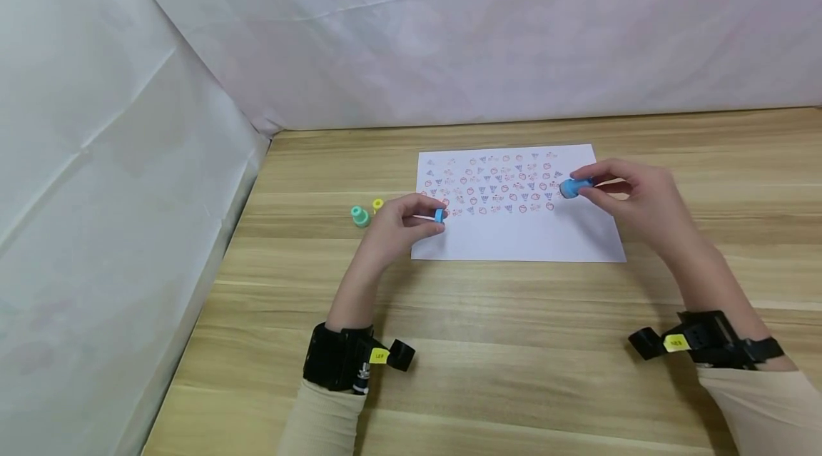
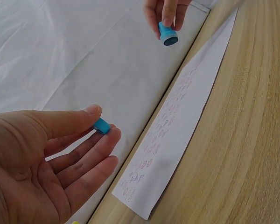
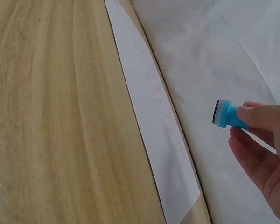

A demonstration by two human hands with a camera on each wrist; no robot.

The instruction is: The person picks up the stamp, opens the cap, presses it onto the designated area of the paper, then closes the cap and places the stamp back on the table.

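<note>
I see my right hand [image 1: 632,199] pinching a blue stamp [image 1: 574,187] between thumb and fingertips, its dark inked face turned toward nine o'clock and held just above the right edge of the printed rows. My left hand [image 1: 398,228] pinches a small blue cap [image 1: 439,215] between thumb and forefinger, the other fingers fairly straight, over the left edge of the sheet of paper [image 1: 520,235].

I judge the stamping to be well along: the upper half of the paper is already covered with rows of small red and blue prints, while the lower half, toward six o'clock, is still blank. With the cap off and the stamp lifted clear of the sheet, I take the blue stamp to be between presses rather than in contact.

At nine o'clock from my left hand, a green stamp [image 1: 359,216] and a yellow stamp [image 1: 377,205] stand on the wooden table [image 1: 501,342], untouched and just beside each other.
</note>
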